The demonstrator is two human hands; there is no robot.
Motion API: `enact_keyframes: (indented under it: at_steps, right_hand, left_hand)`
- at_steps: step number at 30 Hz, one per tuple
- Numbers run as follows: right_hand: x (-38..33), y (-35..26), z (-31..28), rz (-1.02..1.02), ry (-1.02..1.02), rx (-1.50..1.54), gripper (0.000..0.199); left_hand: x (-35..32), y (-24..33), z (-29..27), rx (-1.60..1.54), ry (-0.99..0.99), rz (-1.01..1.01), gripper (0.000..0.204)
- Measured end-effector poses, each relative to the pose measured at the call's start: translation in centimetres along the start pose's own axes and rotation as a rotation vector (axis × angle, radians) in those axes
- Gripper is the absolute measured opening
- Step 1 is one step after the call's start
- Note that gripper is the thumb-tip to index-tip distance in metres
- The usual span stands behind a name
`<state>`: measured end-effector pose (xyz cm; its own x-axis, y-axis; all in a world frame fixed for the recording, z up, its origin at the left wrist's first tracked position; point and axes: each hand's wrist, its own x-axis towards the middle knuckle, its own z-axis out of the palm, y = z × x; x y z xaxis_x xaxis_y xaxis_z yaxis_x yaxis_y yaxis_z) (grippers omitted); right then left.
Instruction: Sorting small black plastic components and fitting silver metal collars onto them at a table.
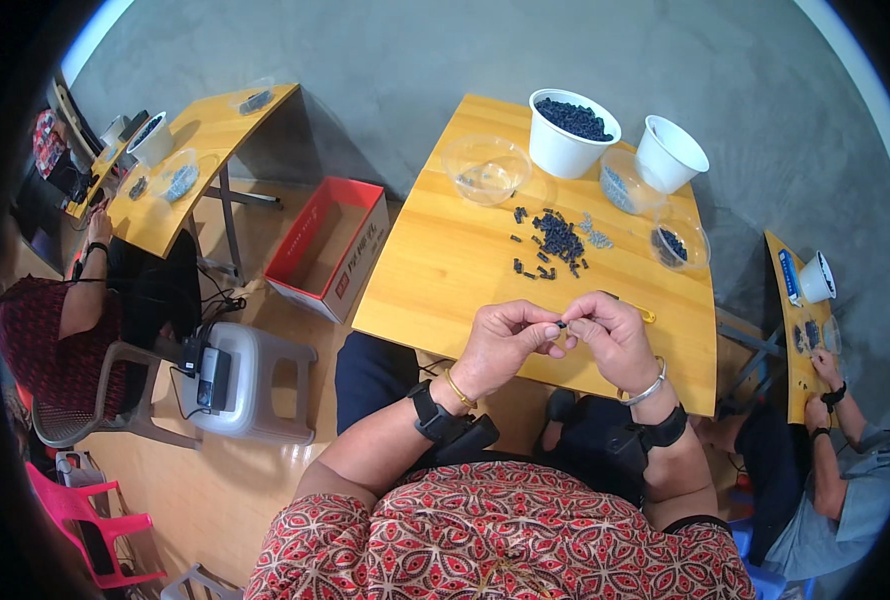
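Observation:
Over the near edge of the wooden table, my left hand [510,343] and my right hand [608,335] meet, thumbs and fingertips pinched together. Between them sits a small black piece [562,324]; my fingers cover most of it, so its exact kind is hidden. Farther in on the tabletop lies a loose pile of small black cylindrical parts [559,238], several of them scattered around it. Right beside that pile is a small heap of grey metallic pieces [595,232]. A yellow-handled tool [645,312] lies partly behind my right hand.
At the table's back stand a white bucket [555,150] full of black parts and a tilted white bucket [665,160]. Clear plastic bowls [485,172] sit around the pile. A red-and-white box [310,285] rests on the floor at left. Other people work at side tables.

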<state>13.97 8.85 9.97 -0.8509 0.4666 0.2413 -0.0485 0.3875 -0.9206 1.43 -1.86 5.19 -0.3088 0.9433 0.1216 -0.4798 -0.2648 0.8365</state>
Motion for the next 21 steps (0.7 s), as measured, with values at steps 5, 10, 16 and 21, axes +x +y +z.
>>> enact_keyframes:
  at_steps: [5, 10, 16, 21]
  right_hand:
    - [0.1, -0.1, 0.0, -0.008, -0.046, -0.02, 0.005]
    - [0.2, -0.8, 0.0, -0.047, -0.034, -0.221, 0.006]
    - [0.0, -1.2, 0.8, -0.287, 0.038, -0.456, 0.014]
    - [0.0, -1.1, 0.8, -0.399, 0.037, -0.56, 0.021]
  left_hand:
    - [-0.1, -0.3, -0.3, 0.009, 0.0, -0.002, 0.012]
    - [-0.3, -0.5, -0.2, 0.047, 0.026, -0.004, 0.011]
    - [-0.2, -0.7, -0.1, 0.038, 0.057, 0.007, 0.01]
    - [-0.2, -0.7, 0.0, 0.048, 0.08, 0.0, 0.01]
